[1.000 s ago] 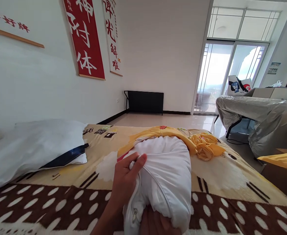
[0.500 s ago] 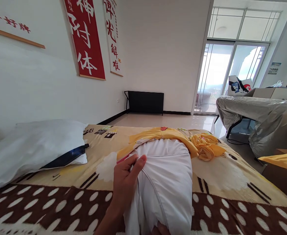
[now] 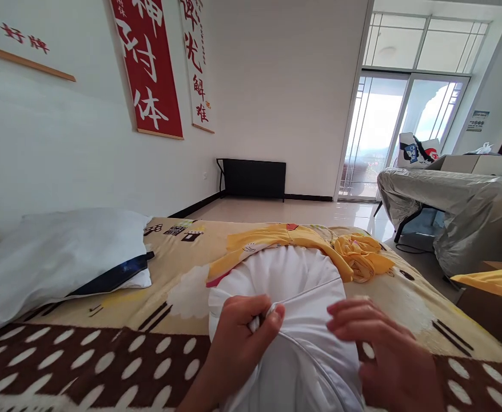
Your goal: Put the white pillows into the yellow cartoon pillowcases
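Observation:
A plump white pillow lies in front of me on the patterned blanket, its fabric drawn into folds. My left hand is closed on a gathered bit of the white fabric near the pillow's middle. A thin seam runs from that grip toward the lower right. At the pillow's right side is my right hand, fingers apart and slightly blurred, holding nothing. Beyond the pillow's far edge lies a yellow cloth with a printed face. A crumpled yellow bundle sits to its right.
Another white pillow with a dark blue strip rests at the left. A plastic-covered table bears a printed bag and boxes at right. A brown box with yellow cloth stands nearer. A black folded table leans against the far wall.
My left hand has moved right and slightly down, still gripping the fabric. My right hand has come from under the pillow's near end to its right side, and the pillow looks rounder.

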### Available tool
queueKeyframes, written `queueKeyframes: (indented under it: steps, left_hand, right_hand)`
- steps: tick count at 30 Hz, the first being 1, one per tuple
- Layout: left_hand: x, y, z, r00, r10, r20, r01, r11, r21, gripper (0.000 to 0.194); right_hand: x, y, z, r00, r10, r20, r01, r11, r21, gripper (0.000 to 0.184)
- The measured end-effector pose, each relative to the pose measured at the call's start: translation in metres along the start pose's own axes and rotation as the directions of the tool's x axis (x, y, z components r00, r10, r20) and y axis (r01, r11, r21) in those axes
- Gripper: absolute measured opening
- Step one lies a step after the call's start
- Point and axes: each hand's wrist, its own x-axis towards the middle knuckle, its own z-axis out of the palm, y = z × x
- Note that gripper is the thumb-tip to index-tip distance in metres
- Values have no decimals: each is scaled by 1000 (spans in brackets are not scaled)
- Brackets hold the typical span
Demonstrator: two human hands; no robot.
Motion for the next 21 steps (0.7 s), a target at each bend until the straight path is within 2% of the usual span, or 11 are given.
queueKeyframes:
  steps: [2,4,7,9,11,15,17,21]
  left_hand:
    - [-8,8,3,994,98,50,-100,994,51,40]
    - [-16,16,8,977,179,112,-188,980,71,39]
    - [-24,21,19,930,295,220,-299,954,-14,37]
    - [-27,17,31,883,401,243,-382,916,-120,37]
    - [-29,9,45,869,441,226,-412,896,-165,38]
    - [-31,-3,66,892,431,134,-411,898,-156,37]
    - [-31,-2,70,872,480,92,-465,873,-150,36]
    - [-32,5,68,787,610,94,-587,787,-190,40]
  right_hand:
    - [11,24,-3,992,65,-109,-60,997,43,36]
    - [18,42,-1,992,81,-96,-72,993,95,44]
    - [22,50,4,994,96,58,-104,982,159,54]
    - [23,48,10,972,108,210,-150,968,200,57]
    - [25,45,18,937,102,335,-195,947,257,59]
    - [30,46,30,880,68,470,-255,903,346,63]
    - [31,51,32,853,52,519,-291,873,391,65]
    - [30,63,30,761,38,647,-375,840,393,60]
